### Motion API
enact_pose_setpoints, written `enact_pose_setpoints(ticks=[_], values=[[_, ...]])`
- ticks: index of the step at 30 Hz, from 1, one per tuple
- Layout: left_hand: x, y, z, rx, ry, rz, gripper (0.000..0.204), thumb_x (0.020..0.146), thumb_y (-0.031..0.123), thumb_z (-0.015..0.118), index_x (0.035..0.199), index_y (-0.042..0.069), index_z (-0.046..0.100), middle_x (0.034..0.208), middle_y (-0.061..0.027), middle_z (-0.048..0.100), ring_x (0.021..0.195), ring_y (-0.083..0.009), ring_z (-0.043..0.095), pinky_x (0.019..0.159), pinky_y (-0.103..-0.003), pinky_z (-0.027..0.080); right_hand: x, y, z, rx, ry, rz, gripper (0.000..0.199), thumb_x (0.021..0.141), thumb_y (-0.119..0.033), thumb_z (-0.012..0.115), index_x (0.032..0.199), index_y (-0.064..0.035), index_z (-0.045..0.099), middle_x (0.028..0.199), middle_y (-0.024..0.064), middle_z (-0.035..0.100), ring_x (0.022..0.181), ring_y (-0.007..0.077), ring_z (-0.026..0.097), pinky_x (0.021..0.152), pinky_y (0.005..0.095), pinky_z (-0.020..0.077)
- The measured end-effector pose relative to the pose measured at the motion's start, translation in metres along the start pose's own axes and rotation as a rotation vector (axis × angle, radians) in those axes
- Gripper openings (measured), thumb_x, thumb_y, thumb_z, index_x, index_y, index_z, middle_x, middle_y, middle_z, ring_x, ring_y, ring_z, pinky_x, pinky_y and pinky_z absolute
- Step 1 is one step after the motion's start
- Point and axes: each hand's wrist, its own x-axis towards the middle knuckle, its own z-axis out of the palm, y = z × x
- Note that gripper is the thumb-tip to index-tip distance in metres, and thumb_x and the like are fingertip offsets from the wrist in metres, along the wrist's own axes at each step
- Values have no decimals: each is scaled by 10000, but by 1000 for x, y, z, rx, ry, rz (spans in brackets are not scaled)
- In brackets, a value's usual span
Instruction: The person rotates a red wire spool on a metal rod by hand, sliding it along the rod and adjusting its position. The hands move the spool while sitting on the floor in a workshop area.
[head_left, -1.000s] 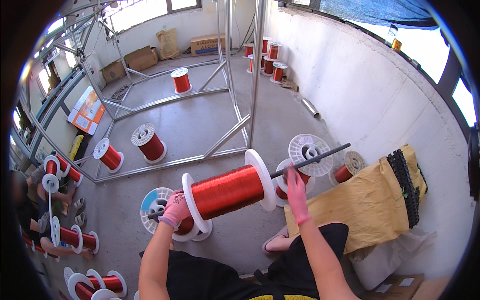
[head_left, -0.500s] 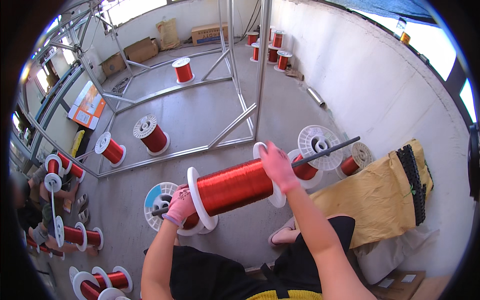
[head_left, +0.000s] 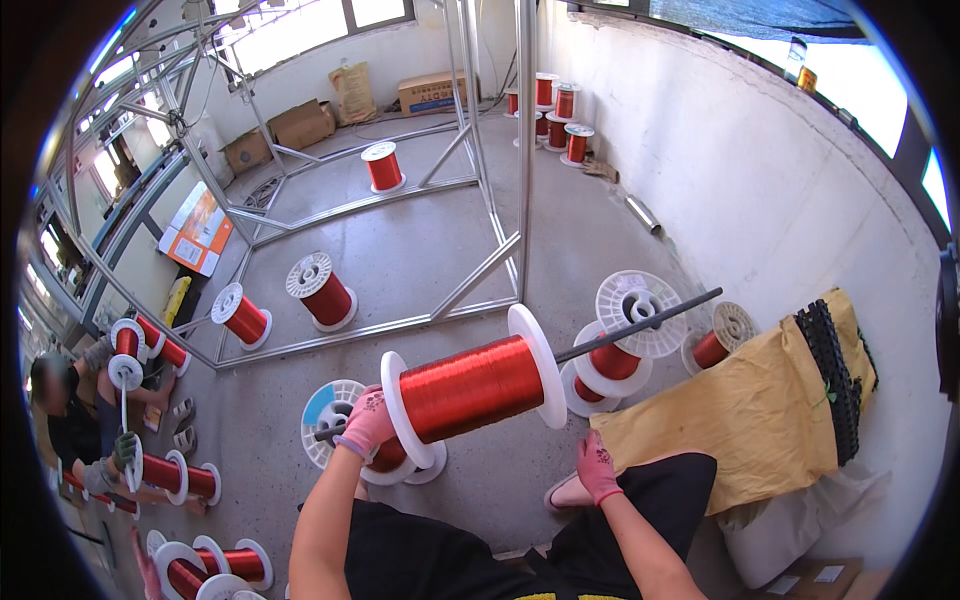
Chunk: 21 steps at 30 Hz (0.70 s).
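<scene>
Several spools [head_left: 327,300] and metal framing [head_left: 525,180] stand beyond the held spool [head_left: 470,388].

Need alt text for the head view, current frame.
A person's pink-gloved left hand is at the left end of a large red wire spool threaded on a dark rod; the right hand is off it, near a tan sack. Other red spools stand in and around a metal frame.

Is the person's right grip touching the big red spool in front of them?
No, grey floor shows between the right grip and the big red spool.
</scene>
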Motion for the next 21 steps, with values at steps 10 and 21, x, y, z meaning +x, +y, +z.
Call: enact_pose_setpoints(ticks=[10, 21], values=[[-4, -6, 13, -38, -8, -33, 282, 801, 288, 498, 991, 140, 645, 1006, -74, 654, 985, -170, 600, 938, -319, 368, -1, -27, -24, 106, -96, 158, 384, 899, -262, 433, 1160, 18, 464, 1088, 216, 556, 1016, 378, 532, 846, 429, 428], [-1, -5, 10, -57, -10, -39, 318, 801, 306, 504, 1036, 132, 630, 1037, -84, 645, 1016, -166, 583, 960, -331, 354, 162, -247, -150, 157, 116, -174, 415, 884, -348, 435, 1037, 20, 552, 972, 192, 616, 975, 354, 568, 834, 387, 437]])
